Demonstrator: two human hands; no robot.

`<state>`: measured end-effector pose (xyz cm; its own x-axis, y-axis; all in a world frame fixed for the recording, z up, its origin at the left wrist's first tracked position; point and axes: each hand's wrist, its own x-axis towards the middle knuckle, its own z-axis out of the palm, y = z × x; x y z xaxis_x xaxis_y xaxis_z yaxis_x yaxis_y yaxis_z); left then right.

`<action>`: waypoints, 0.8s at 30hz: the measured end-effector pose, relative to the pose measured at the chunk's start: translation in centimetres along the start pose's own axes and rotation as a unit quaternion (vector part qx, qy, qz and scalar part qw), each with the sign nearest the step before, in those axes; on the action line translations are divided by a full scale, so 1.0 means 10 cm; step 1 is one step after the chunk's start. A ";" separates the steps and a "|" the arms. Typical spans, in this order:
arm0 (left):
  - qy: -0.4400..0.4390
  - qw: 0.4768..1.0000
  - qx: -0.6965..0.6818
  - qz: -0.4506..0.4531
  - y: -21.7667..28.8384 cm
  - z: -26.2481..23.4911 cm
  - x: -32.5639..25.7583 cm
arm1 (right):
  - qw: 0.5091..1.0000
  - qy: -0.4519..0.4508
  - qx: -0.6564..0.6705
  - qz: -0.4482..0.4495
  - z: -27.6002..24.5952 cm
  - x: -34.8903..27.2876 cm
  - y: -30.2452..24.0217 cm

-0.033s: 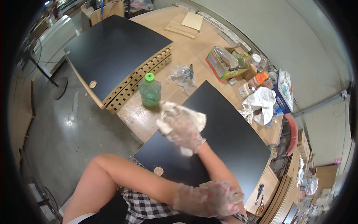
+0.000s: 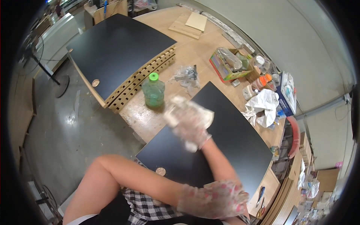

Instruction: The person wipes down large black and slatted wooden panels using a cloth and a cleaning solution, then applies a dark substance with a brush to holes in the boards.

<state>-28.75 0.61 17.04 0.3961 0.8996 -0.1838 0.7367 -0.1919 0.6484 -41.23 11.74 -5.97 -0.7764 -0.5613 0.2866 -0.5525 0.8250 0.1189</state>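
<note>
No lettering can be read. On the right, the blue box [image 2: 287, 102] bears pale printed marks (too small and blurred to make out), and the colourful carton [image 2: 221, 68] farther off shows only indistinct print.

On the wooden tabletop [image 2: 206, 47], toward the far end, a small pale board [image 2: 196, 21] atop a larger one [image 2: 180, 30], then a crumpled clear plastic bag [image 2: 185, 76]. Along the wall side, an open colourful carton [image 2: 219, 69] with bottles inside, then an orange-lidded jar [image 2: 260, 82], a rumpled white cloth [image 2: 263, 102] and a blue box [image 2: 287, 100]. Farther right, a curved red piece [image 2: 294, 137]; well apart on the left-hand floor [image 2: 71, 120], a round-based stand [image 2: 62, 86].
</note>
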 end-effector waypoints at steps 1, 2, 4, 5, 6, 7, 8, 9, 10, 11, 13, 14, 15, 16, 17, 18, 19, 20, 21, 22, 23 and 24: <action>0.041 0.997 -0.055 0.021 -0.03 0.13 0.02 | 0.991 0.028 -0.111 0.070 0.06 0.13 0.22; 0.106 0.983 -0.133 0.064 -0.07 0.36 0.04 | 0.989 -0.034 -0.037 0.139 0.05 0.32 0.52; 0.154 0.953 -0.211 0.155 -0.05 0.49 0.13 | 0.941 0.093 0.201 0.254 0.11 0.37 1.45; 0.168 0.940 -0.237 0.181 -0.07 0.51 0.14 | 0.899 0.181 0.294 0.268 0.23 0.36 1.54; 0.165 0.933 -0.244 0.207 -0.06 0.51 0.16 | 0.846 0.274 0.372 0.266 0.28 0.31 1.66; 0.179 0.926 -0.257 0.209 -0.11 0.52 0.12 | 0.920 0.106 0.208 0.316 0.24 0.48 1.40; 0.189 0.923 -0.260 0.214 -0.12 0.54 0.08 | 0.939 -0.065 0.021 0.338 0.10 0.62 1.11; 0.193 0.919 -0.259 0.225 -0.12 0.55 0.04 | 0.967 -0.072 -0.033 0.243 -0.07 0.65 0.63; 0.182 0.918 -0.250 0.249 -0.06 0.54 0.06 | 0.987 -0.037 -0.059 0.147 -0.03 0.46 0.33; 0.173 0.916 -0.242 0.269 -0.03 0.54 0.07 | 0.994 0.001 -0.094 0.064 0.00 0.28 -0.04; 0.183 0.909 -0.241 0.288 -0.03 0.59 0.01 | 0.987 -0.020 0.133 -0.086 -0.22 0.14 -0.82; 0.180 0.907 -0.236 0.300 0.00 0.59 -0.01 | 0.987 -0.024 0.129 -0.089 -0.16 -0.01 -0.81; 0.176 0.906 -0.233 0.308 0.04 0.61 -0.02 | 0.991 -0.102 0.083 -0.017 -0.04 -0.16 -0.71; 0.187 0.904 -0.234 0.304 0.04 0.64 -0.07 | 0.998 -0.043 0.050 0.020 -0.11 -0.11 -0.57; 0.189 0.902 -0.236 0.307 0.05 0.67 -0.11 | 0.997 0.012 0.016 0.071 -0.22 -0.11 -0.38; 0.192 0.902 -0.236 0.307 0.07 0.69 -0.12 | 0.995 0.046 -0.065 0.063 -0.18 -0.17 0.04; 0.191 0.902 -0.232 0.310 0.13 0.69 -0.16 | 0.983 0.085 -0.151 0.063 -0.21 -0.24 0.45; 0.189 0.900 -0.233 0.315 0.15 0.70 -0.17 | 0.972 0.077 -0.162 0.153 -0.26 -0.35 0.78; 0.187 0.898 -0.234 0.322 0.17 0.71 -0.19 | 0.950 0.069 -0.175 0.247 -0.25 -0.48 0.90; 0.179 0.896 -0.235 0.330 0.19 0.71 -0.20 | 0.901 0.100 0.191 0.376 -0.15 -0.57 0.86; 0.181 0.895 -0.241 0.328 0.18 0.74 -0.23 | 0.889 0.066 0.253 0.376 -0.09 -0.51 0.62; 0.182 0.895 -0.242 0.328 0.18 0.76 -0.26 | 0.871 0.033 0.310 0.380 -0.03 -0.44 0.36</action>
<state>-24.23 -5.06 13.08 0.3870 0.7406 0.5493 0.0533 -0.6127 0.7885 -39.68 17.20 -6.56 -0.9816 0.1530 0.1143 0.0401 0.7504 -0.6598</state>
